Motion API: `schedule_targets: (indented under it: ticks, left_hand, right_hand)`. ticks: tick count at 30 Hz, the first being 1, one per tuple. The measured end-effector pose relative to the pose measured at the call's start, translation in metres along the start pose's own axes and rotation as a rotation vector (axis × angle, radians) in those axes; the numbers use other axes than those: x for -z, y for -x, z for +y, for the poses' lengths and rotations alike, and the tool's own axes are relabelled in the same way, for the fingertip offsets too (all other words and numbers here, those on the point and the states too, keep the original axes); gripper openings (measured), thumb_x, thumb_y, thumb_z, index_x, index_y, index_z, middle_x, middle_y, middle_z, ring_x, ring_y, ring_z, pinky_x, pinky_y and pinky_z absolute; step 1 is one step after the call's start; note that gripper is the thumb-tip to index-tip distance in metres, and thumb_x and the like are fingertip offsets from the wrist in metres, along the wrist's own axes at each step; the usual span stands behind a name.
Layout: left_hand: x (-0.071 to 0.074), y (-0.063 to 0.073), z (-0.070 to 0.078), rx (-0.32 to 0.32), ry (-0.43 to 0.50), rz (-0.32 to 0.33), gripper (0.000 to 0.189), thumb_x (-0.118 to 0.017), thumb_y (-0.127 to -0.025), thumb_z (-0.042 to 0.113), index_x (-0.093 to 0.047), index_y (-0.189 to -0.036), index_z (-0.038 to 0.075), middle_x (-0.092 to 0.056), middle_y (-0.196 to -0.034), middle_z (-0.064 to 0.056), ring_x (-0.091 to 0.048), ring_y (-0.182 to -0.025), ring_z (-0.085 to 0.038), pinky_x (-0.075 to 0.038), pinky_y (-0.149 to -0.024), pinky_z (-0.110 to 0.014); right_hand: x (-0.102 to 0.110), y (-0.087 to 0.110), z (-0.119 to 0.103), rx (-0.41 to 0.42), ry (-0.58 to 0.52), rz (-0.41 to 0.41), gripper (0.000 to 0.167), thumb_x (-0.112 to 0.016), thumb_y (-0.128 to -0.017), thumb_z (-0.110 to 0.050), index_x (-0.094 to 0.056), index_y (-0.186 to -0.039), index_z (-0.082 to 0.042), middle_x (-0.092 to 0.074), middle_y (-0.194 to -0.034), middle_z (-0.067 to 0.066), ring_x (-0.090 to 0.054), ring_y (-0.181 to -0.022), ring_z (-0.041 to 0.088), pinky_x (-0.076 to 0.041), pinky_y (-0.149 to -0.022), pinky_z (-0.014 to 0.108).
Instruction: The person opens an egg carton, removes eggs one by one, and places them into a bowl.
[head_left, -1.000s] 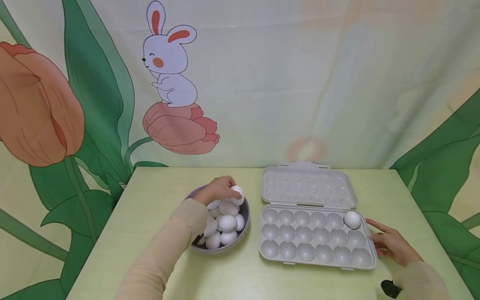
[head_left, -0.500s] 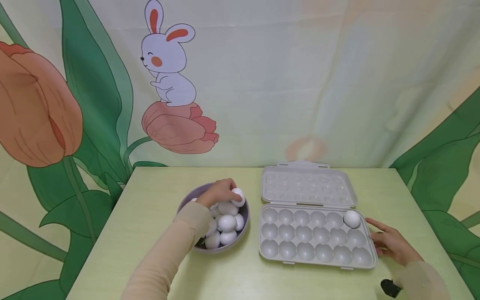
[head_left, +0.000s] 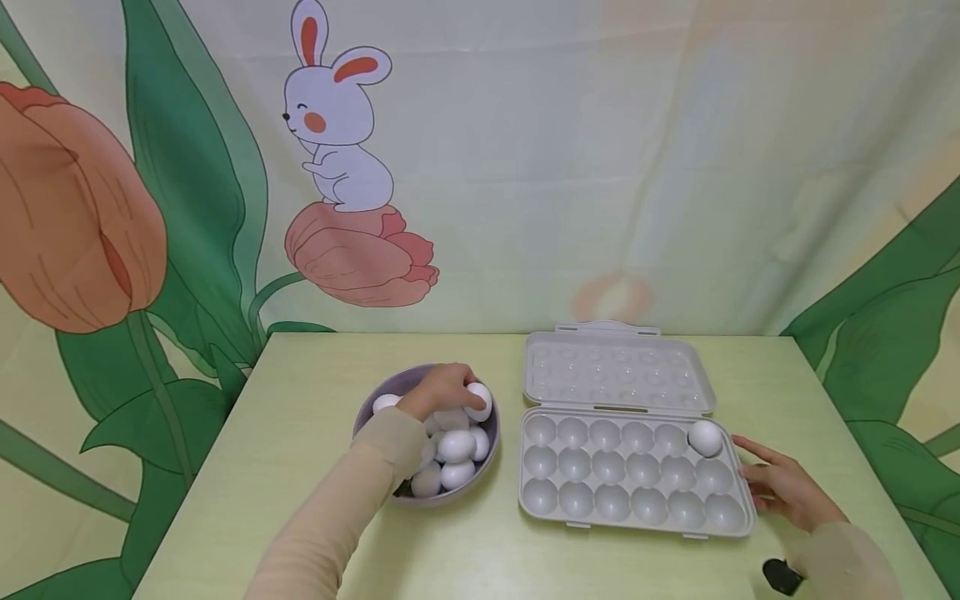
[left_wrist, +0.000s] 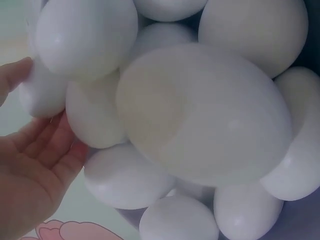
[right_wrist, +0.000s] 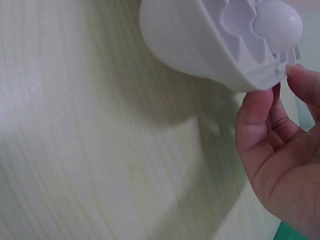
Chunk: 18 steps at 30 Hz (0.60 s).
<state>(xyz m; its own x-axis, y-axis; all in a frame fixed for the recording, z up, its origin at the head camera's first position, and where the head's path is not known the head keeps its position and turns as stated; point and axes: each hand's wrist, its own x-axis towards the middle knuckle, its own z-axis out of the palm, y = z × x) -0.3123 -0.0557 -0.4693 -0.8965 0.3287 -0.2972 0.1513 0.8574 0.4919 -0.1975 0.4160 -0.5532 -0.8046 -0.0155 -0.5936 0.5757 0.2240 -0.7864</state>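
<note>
In the head view, my left hand [head_left: 442, 390] is over the back right of a purple-grey bowl [head_left: 401, 382] heaped with white eggs. Thumb and fingers pinch one egg [head_left: 478, 403] near the bowl's rim; the left wrist view shows that egg [left_wrist: 41, 95] between thumb and fingertips, partly behind others. On the right stands an open grey egg carton [head_left: 637, 520] with rows of round hollows. A single white egg [head_left: 705, 438] sits in its back right hollow. My right hand [head_left: 787, 492] grips the carton's right end, thumb [right_wrist: 302, 82] at the rim, fingers beneath.
The carton's lid [head_left: 618, 371] lies folded back behind it, close to the table's far edge. A pale wood-grain table [head_left: 465, 558] carries everything. Behind hangs a printed curtain [head_left: 525, 167] with a rabbit and tulips. A black device [head_left: 782, 577] is at my right wrist.
My left hand and the pinched egg have shifted slightly right and lower, and an egg at the bowl's left has come into sight. My right hand stays on the carton.
</note>
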Motion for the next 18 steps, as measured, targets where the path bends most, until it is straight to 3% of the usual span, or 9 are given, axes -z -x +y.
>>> schedule_targets:
  ticks: [18]
  left_hand:
    - [-0.0102, -0.0005, -0.0027, -0.021, -0.075, 0.03, 0.024, -0.07, -0.07, 0.026, -0.054, -0.077, 0.01, -0.049, -0.071, 0.001, -0.044, -0.067, -0.014, -0.034, -0.059, -0.023]
  right_hand:
    - [0.0003, 0.0005, 0.0006, 0.006, -0.014, -0.012, 0.069, -0.053, -0.086, -0.018, -0.012, -0.142, -0.015, -0.056, -0.081, -0.004, -0.052, -0.071, 0.012, -0.044, -0.062, 0.028]
